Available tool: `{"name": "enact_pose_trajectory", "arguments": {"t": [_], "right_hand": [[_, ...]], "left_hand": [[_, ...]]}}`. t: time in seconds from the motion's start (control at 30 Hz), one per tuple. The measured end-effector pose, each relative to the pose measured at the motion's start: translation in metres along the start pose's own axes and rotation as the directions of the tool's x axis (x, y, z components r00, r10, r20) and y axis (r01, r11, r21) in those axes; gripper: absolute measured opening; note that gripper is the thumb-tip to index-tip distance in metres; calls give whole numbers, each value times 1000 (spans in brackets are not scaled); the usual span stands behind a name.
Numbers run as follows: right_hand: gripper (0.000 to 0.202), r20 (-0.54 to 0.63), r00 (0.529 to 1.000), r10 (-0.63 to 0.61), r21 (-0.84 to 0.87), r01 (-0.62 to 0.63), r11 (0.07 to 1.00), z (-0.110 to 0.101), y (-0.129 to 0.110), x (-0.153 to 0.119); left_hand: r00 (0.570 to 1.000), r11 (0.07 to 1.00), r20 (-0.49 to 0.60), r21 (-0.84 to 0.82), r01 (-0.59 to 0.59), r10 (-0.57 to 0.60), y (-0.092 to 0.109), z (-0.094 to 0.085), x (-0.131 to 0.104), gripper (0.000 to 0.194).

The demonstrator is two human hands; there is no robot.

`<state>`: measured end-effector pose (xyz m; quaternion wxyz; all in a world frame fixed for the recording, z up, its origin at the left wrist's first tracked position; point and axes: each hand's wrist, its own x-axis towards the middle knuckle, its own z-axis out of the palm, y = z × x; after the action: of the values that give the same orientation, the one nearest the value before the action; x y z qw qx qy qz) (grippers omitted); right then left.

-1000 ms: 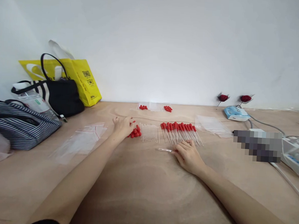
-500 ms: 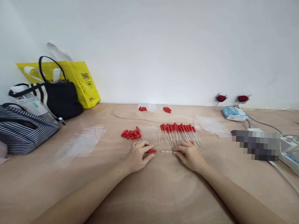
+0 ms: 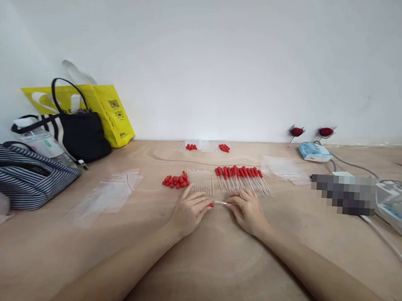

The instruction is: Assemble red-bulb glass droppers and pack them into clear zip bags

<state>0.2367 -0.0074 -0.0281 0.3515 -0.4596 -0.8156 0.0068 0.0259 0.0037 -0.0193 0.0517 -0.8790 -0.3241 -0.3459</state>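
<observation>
My left hand (image 3: 191,210) is closed on a red rubber dropper bulb (image 3: 211,205), of which only the tip shows past the fingers. Facing it, my right hand (image 3: 247,210) pinches a clear glass dropper tube (image 3: 221,202), its free end close to the bulb. Whether tube and bulb touch, I cannot tell. Just beyond my left hand lie a pile of loose red bulbs (image 3: 176,181) and a row of bare glass tubes (image 3: 201,181). Behind my right hand several droppers with red bulbs fitted (image 3: 242,175) lie side by side.
Clear zip bags lie at the left (image 3: 108,192) and right (image 3: 281,168). Farther back are bagged bulbs and tubes (image 3: 208,145). A striped bag (image 3: 32,174), black bag (image 3: 82,134) and yellow bag (image 3: 116,118) stand left; a blue wipes pack (image 3: 315,152) and cables lie right.
My hands have come closer together, the right one moving left. The tube's end is now near the bulb, and my left fingers cover more of the bulb.
</observation>
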Motion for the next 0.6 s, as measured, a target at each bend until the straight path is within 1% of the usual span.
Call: {"name": "enact_pose_trajectory", "arguments": {"t": [0.27, 0.47, 0.6], "right_hand": [[13, -48, 999, 23, 4, -23, 1000, -2, -19, -2], [12, -51, 996, 67, -4, -68, 998, -3, -21, -3], [13, -51, 997, 62, 2, -62, 998, -3, -21, -3]], "left_hand": [[999, 999, -8, -1, 43, -43, 5, -7, 3, 17], [997, 998, -54, -13, 61, -61, 6, -8, 3, 15], [996, 998, -67, -21, 62, -63, 6, -7, 3, 14]]}}
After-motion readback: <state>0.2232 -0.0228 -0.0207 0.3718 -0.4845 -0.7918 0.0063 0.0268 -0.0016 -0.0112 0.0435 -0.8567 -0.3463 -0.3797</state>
